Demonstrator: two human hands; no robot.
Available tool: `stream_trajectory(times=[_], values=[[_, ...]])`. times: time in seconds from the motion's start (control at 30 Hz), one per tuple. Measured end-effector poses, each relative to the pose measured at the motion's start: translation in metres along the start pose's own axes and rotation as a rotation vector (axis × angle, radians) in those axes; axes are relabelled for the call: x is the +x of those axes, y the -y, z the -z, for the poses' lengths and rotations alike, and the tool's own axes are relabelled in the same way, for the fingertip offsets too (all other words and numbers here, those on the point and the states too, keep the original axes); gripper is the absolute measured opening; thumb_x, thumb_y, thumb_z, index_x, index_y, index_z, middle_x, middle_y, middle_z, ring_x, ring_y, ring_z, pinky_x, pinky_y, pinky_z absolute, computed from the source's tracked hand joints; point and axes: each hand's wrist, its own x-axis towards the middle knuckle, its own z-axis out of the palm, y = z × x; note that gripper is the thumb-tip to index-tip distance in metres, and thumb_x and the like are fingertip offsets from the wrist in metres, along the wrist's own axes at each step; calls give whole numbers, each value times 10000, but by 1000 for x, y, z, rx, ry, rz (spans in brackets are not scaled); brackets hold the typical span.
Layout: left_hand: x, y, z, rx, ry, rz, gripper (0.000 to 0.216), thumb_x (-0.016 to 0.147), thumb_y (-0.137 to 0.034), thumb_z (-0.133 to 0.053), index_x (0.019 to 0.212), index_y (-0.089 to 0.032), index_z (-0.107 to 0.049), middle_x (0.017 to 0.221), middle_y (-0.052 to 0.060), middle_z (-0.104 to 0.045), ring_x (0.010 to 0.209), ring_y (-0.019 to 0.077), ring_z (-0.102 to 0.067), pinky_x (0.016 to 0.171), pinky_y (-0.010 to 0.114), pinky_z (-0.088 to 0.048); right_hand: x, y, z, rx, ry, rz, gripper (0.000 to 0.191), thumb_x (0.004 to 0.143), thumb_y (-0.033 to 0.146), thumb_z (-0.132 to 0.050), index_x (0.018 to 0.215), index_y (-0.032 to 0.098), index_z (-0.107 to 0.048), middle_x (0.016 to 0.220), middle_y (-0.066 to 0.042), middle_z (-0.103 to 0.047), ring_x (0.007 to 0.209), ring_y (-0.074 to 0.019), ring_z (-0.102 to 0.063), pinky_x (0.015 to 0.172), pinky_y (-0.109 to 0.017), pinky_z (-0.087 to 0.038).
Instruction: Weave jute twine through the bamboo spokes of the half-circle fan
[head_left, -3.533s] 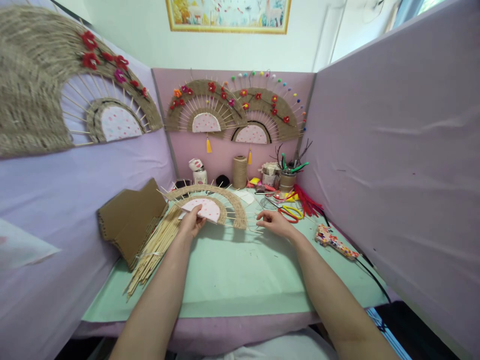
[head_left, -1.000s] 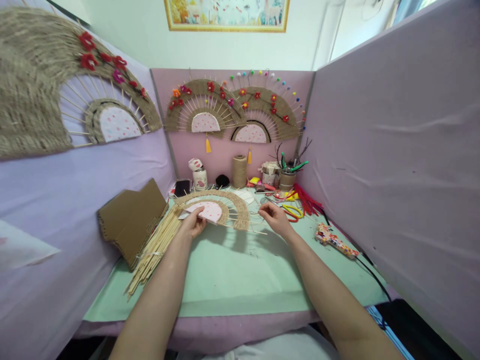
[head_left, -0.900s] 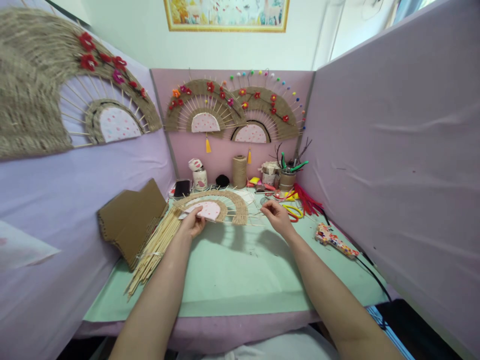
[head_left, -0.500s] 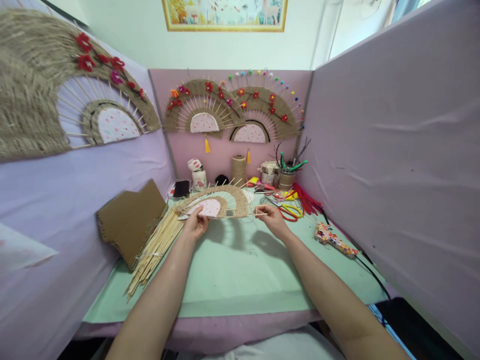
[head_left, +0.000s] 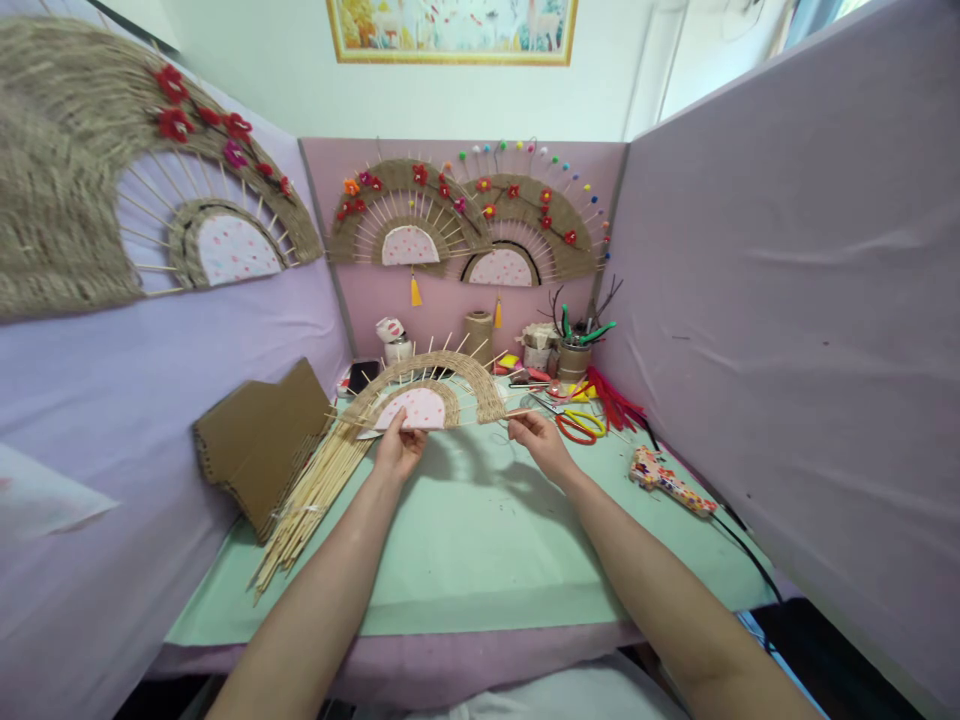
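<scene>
A half-round woven fan [head_left: 491, 393] of brown jute twine on thin sticks is held up above the table, its stick ends poking out along the top edge. Its centre is a white half-circle with pink dots [head_left: 420, 408]. My left hand [head_left: 400, 450] grips the bottom edge of this centre, thumb in front. At the fan's right end, my right hand [head_left: 538, 440] is closed with a pinch around the stick end by the twine; whether a loose strand is also between the fingertips cannot be made out.
A bundle of sticks [head_left: 311, 505] and folded cardboard [head_left: 259, 440] lie left. Behind stand a twine spool [head_left: 478, 335] and a pot of tools [head_left: 574, 358]. Scissors [head_left: 577, 425], red strips [head_left: 611, 400] and a corded glue gun [head_left: 671, 480] lie right. Finished fans [head_left: 544, 225] hang behind.
The fan has tipped up, so its front face shows more fully. My right hand has moved slightly up at its right end; my left hand keeps its hold.
</scene>
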Motion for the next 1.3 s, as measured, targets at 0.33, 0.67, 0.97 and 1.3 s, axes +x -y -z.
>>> stream_trajectory(times=[0.33,0.67,0.97,1.3], values=[[-1,5,1,13,70,23,70,869,-179,-532,922,-159,-573,638,-11,-639,425,49,-536,359,121,-428,7,-12,0,118,87,-110,398,671,574,-627,737,186,-565,583,17,-459,498,-91,-357,461,-234,-269],[-4,5,-2,17,42,16,77,866,-189,-540,926,-156,-575,632,-11,-635,422,46,-527,356,119,-414,0,-1,-1,356,166,-201,371,608,478,-737,794,189,-599,607,27,-435,514,-86,-363,493,-238,-294],[-6,9,-1,54,114,25,88,862,-201,-548,909,-144,-594,712,21,-666,495,75,-582,402,154,-461,1,-8,0,442,191,-245,313,656,433,-734,710,165,-581,589,47,-366,470,-51,-237,448,-224,-175],[-8,19,-2,0,125,5,67,854,-179,-557,890,-142,-599,677,19,-667,509,78,-590,478,165,-493,2,-12,-4,459,154,-272,337,647,423,-743,786,172,-566,492,95,-285,436,-45,-190,430,-219,-129]])
